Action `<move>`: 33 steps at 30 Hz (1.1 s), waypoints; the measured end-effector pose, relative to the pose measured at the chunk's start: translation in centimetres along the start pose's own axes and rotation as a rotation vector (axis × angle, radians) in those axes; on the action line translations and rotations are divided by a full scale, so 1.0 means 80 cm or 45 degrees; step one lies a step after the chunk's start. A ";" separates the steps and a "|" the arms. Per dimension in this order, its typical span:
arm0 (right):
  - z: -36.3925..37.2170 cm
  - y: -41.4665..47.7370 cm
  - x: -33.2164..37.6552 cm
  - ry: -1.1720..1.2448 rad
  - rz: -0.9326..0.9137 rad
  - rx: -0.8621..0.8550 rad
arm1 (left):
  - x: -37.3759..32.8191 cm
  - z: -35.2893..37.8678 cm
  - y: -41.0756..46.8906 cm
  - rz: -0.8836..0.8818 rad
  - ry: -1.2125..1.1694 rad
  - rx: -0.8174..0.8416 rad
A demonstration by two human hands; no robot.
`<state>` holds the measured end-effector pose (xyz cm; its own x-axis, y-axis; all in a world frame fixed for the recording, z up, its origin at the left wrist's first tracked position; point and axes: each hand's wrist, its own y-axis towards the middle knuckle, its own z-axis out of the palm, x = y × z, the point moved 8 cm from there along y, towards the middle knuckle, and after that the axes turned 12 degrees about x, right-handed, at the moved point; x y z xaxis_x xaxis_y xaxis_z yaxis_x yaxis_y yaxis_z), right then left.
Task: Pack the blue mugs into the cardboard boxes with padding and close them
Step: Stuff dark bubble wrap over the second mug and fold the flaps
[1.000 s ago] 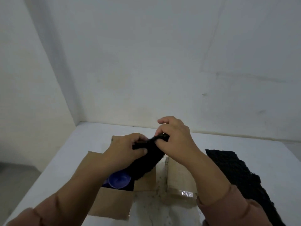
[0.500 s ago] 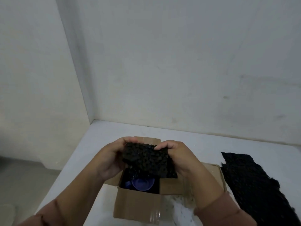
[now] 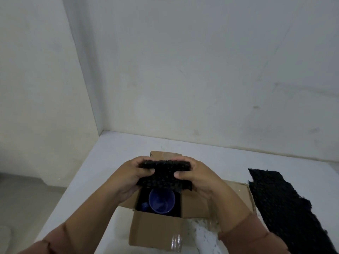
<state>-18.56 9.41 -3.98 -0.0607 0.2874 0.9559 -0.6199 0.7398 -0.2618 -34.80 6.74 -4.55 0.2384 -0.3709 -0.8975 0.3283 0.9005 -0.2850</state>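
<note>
Blue mug [image 3: 161, 201] stands mouth-up inside the cardboard box [image 3: 156, 228], at six o'clock directly under the padding square [image 3: 163, 176]. Left hand [image 3: 131, 177] and right hand [image 3: 197, 177] each pinch one side of it, equally near.

On my feed both forearms show bare from the wrists down to sleeves pushed back near the elbows. The left sleeve [image 3: 53, 244] and right sleeve [image 3: 256, 237] are a plain reddish-brown knit with a folded, ribbed-looking cuff. I see no rings, watch or gloves on the left hand [image 3: 132, 178] or right hand [image 3: 200, 177].
</note>
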 end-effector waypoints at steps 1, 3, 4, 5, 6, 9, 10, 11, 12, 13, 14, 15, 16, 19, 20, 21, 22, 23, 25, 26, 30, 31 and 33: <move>-0.002 0.000 0.000 -0.004 -0.008 -0.030 | -0.001 0.000 -0.001 0.007 -0.011 0.026; -0.010 -0.001 -0.002 -0.051 -0.010 -0.081 | -0.001 0.000 -0.003 0.030 -0.099 0.141; -0.013 -0.002 -0.003 -0.082 -0.008 -0.099 | 0.001 0.002 -0.004 0.035 -0.167 0.225; -0.015 -0.003 -0.003 -0.117 -0.009 -0.109 | 0.002 0.004 -0.006 0.024 -0.223 0.295; -0.015 -0.002 -0.004 -0.157 -0.010 -0.115 | 0.006 0.006 -0.006 -0.005 -0.229 0.335; -0.014 -0.002 -0.005 -0.275 0.008 -0.110 | 0.019 0.010 -0.002 -0.102 0.010 0.335; -0.014 -0.002 -0.004 -0.316 0.026 -0.094 | 0.019 0.011 -0.001 -0.108 0.073 0.294; -0.012 -0.003 -0.003 -0.357 0.049 -0.067 | 0.019 0.008 0.001 -0.101 0.118 0.242; -0.010 -0.005 -0.001 -0.380 0.074 -0.019 | 0.018 0.005 0.003 -0.089 0.151 0.196; -0.008 -0.007 -0.001 -0.356 0.098 0.051 | 0.016 0.002 0.004 -0.068 0.195 0.162; -0.004 -0.010 -0.001 -0.277 0.114 0.128 | 0.014 -0.001 0.004 -0.054 0.253 0.128; -0.001 -0.012 0.001 -0.193 0.118 0.187 | 0.012 -0.003 0.004 -0.037 0.323 0.109; 0.001 -0.015 0.004 -0.154 0.111 0.215 | 0.010 -0.003 0.003 -0.027 0.385 0.098; 0.004 -0.012 0.004 -0.415 0.147 0.192 | 0.012 -0.002 0.001 -0.033 0.541 0.099; 0.006 -0.011 0.000 -0.562 0.193 0.181 | 0.012 -0.001 0.000 -0.043 0.630 0.103; 0.007 -0.009 -0.005 -0.713 0.247 0.166 | 0.013 -0.001 -0.002 -0.056 0.765 0.110; 0.008 -0.009 -0.011 -0.852 0.305 0.144 | 0.014 0.000 -0.004 -0.072 0.931 0.127; 0.010 -0.010 -0.018 -0.964 0.358 0.133 | 0.016 0.001 -0.006 -0.097 1.102 0.162; 0.018 -0.013 -0.037 -1.121 0.425 0.161 | 0.028 0.006 -0.010 -0.189 1.384 0.294; 0.022 -0.013 -0.044 -1.193 0.435 0.184 | 0.036 0.008 -0.012 -0.238 1.490 0.366; 0.032 -0.009 -0.058 -1.441 0.460 0.258 | 0.052 0.009 -0.010 -0.321 1.712 0.515; 0.033 -0.007 -0.060 -1.474 0.478 0.287 | 0.054 0.008 -0.008 -0.327 1.745 0.537; 0.036 -0.001 -0.065 -1.530 0.533 0.352 | 0.057 0.007 -0.003 -0.334 1.802 0.562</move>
<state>-20.40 6.12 -8.50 -0.8565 -0.3631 0.3668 -0.5141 0.5370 -0.6689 -33.30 4.72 -8.42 -0.8387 0.2449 -0.4865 0.5230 0.6111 -0.5941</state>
